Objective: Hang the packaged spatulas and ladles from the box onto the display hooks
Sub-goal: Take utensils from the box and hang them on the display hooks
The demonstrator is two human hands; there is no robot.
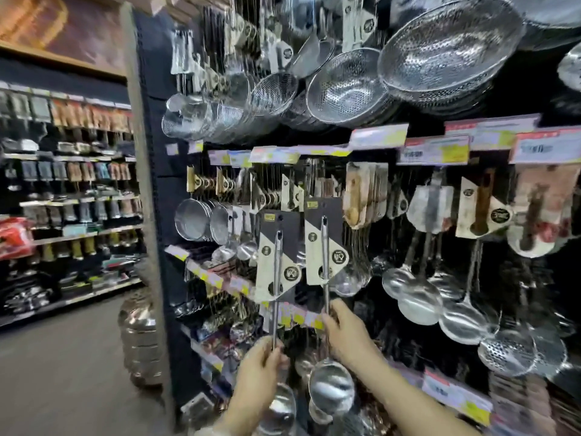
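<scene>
We see two bare hands raised in front of a shop display wall, each holding one packaged ladle upright by its thin steel handle. The left hand [262, 360] has its fingers curled round the handle of the left ladle [276, 309], just above the bowl, which sits low near the bottom edge of the view. The right hand [344, 333] pinches the handle of the right ladle [325, 278] a little higher up — its shiny bowl hangs below the hand, between the two wrists. Each ladle carries a dark and cream cardboard sleeve near the top of its handle, with round logos printed on it. The two sleeves stand side by side, close together but apart, in front of the middle row of the dark display wall [163, 196].

Behind the sleeves, rows of similar packaged utensils hang from hooks; we cannot tell whether either held ladle is on a hook. To the right hang more steel ladles [418, 297] and a perforated skimmer [506, 350]. Above, a row of metal mesh colanders [345, 83] hangs along the upper part of the wall. Yellow and white price tags [434, 151] line the rails. Off to the left, across a grey floor [63, 357], another shelving aisle [69, 190] holds blurred goods.
</scene>
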